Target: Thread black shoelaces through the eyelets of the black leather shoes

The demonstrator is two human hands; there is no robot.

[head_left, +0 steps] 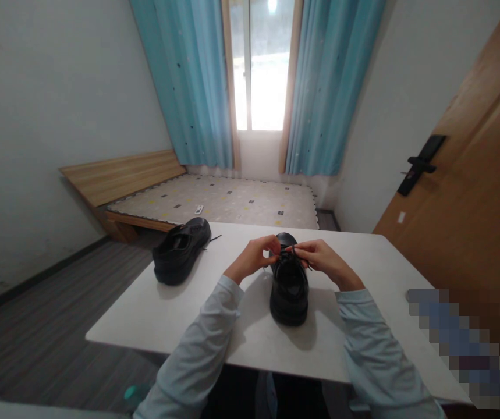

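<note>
A black lace-up shoe (288, 288) stands on the white table (180, 314), heel toward me and toe pointing away. Over its laced front, my left hand (255, 257) and my right hand (322, 259) meet, each pinching the black shoelace (287, 251) between thumb and fingers. A second black shoe (181, 249) rests at the table's far left corner, its lace trailing loose to the right. Both my arms wear pale blue sleeves.
Beyond the table lies a low wooden bed (215, 201) with a patterned mattress. Blue curtains (188, 87) frame a bright window (262, 64). A wooden door (472, 192) with a black handle (419, 164) stands at the right. The floor is grey.
</note>
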